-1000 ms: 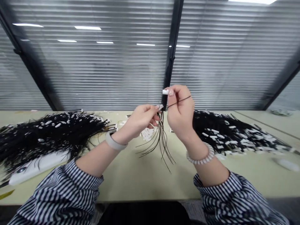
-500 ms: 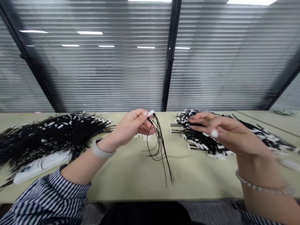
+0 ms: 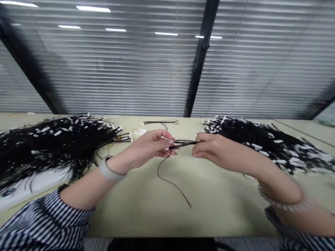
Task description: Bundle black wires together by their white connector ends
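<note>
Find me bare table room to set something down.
The widest bare patch is the table between its front edge and the held wires; one loose wire crosses it. A narrow strip shows between the small far bundle and the right wire pile. The left wire pile and white object crowd one side, the right pile the other.

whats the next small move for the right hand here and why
Probably to reach down and gather the loose black wire in with the others: it dangles apart below the left hand, while the wire bundle runs fairly straight between that hand and the right hand.
</note>
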`<state>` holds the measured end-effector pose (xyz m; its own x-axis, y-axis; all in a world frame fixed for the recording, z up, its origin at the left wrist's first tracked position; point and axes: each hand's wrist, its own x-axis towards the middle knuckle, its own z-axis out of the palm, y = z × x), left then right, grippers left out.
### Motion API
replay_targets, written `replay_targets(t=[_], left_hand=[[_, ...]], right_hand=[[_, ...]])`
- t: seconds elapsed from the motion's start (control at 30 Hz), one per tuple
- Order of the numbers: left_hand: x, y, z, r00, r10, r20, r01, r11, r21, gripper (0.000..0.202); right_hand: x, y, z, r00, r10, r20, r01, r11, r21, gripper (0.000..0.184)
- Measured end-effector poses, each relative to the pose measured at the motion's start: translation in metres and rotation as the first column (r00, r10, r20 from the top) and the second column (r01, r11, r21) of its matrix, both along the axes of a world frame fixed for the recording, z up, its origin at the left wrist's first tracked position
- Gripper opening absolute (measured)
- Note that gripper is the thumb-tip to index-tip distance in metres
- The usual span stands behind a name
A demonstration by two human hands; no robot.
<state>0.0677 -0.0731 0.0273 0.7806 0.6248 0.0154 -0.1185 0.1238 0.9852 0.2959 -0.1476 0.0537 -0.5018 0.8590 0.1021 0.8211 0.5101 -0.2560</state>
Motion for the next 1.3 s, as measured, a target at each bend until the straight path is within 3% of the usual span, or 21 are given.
replay_targets(t=[0.1,0.3,0.4,0.5,0.57,0.63,0.73,0.8,0.87,0.93,1.0,1.03,1.13,1.2,1.3], left_hand=[[0.004,0.01,-0.017,0.997,0.005,-0.075,-0.008,0.999,-0.045,0.021],[0.0,0.014,-0.07,0.933,0.146,-0.33,-0.179,0.981,-0.072,0.023],[-0.006,0.008,-0.085,0.897,0.168,-0.409,-0.206,0.977,-0.051,0.028],[-0.006,0.005,-0.089,0.866,0.213,-0.452,-0.205,0.976,0.067,0.032],[-0.004,0.005,-0.089,0.875,0.23,-0.426,-0.185,0.972,0.144,0.031],[-0.002,0.005,-0.088,0.895,0.22,-0.388,-0.182,0.974,0.132,0.028],[-0.001,0.003,-0.085,0.898,0.185,-0.4,-0.18,0.982,0.05,0.02],[-0.002,0.001,-0.083,0.895,0.156,-0.419,-0.168,0.986,0.008,0.016],[-0.003,-0.003,-0.082,0.901,0.146,-0.408,-0.182,0.982,-0.05,0.014],[-0.001,-0.008,-0.084,0.92,0.147,-0.363,-0.206,0.97,-0.132,0.015],[0.002,-0.013,-0.088,0.936,0.149,-0.319,-0.221,0.953,-0.205,0.017],[0.004,-0.015,-0.091,0.941,0.144,-0.307,-0.219,0.949,-0.228,0.017],[0.009,-0.022,-0.099,0.943,0.139,-0.303,-0.209,0.954,-0.212,0.018],[0.009,-0.024,-0.101,0.938,0.143,-0.316,-0.203,0.965,-0.167,0.019],[0.007,-0.024,-0.101,0.928,0.131,-0.348,-0.197,0.967,-0.16,0.022]], right_hand=[[0.01,0.012,-0.004,0.996,0.024,-0.084,-0.03,0.997,-0.072,0.021],[0.0,0.04,-0.052,0.974,0.09,-0.21,-0.14,0.962,-0.233,0.018],[-0.008,0.044,-0.057,0.957,0.015,-0.289,-0.085,0.969,-0.231,0.021],[-0.027,0.029,-0.05,0.926,-0.072,-0.37,-0.019,0.971,-0.239,0.024],[-0.045,0.012,-0.05,0.905,0.021,-0.426,-0.204,0.898,-0.389,0.022],[-0.057,-0.003,-0.059,0.909,0.087,-0.408,-0.296,0.823,-0.485,0.02],[-0.048,-0.013,-0.08,0.952,-0.016,-0.304,-0.177,0.783,-0.596,0.022],[-0.023,-0.013,-0.089,0.972,-0.09,-0.215,-0.063,0.786,-0.615,0.023],[0.007,-0.012,-0.089,0.984,-0.152,-0.094,0.078,0.84,-0.537,0.023],[0.028,-0.013,-0.08,0.979,-0.202,0.015,0.188,0.88,-0.436,0.023],[0.032,-0.014,-0.066,0.972,-0.235,0.03,0.229,0.902,-0.366,0.023],[0.027,-0.013,-0.06,0.966,-0.257,-0.016,0.236,0.911,-0.339,0.022],[-0.005,-0.005,-0.057,0.884,-0.283,-0.373,0.233,0.957,-0.174,0.017],[-0.027,0.005,-0.07,0.789,-0.242,-0.565,0.215,0.97,-0.116,0.016],[-0.045,0.02,-0.102,0.684,-0.292,-0.669,0.166,0.954,-0.248,0.016]])
